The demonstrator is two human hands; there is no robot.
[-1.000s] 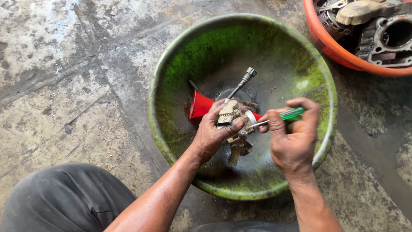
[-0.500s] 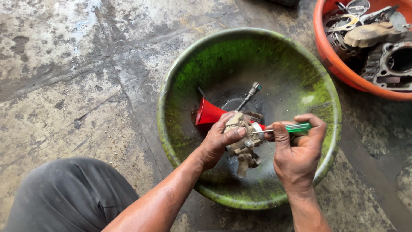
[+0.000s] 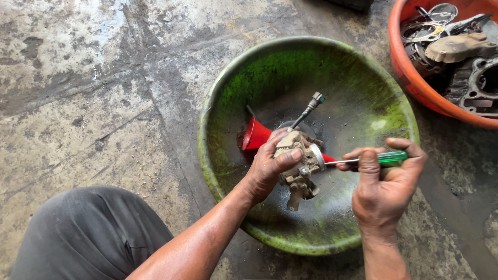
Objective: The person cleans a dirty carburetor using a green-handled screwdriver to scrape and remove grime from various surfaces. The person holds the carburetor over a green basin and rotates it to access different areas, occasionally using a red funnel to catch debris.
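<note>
Over the green basin (image 3: 228, 93), the left hand (image 3: 270, 166) is clamped on the carburetor (image 3: 298, 166), while the right hand (image 3: 384, 181), closed around the screwdriver (image 3: 363, 159), holds its shaft level, pointing left into the carburetor's side.

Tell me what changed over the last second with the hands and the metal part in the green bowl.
Little changed. The view drifted, so the green bowl and orange tub sit elsewhere in frame. The left hand still grips the metal part; the right hand still holds the green-handled screwdriver against it. The red funnel stays beneath.
</note>
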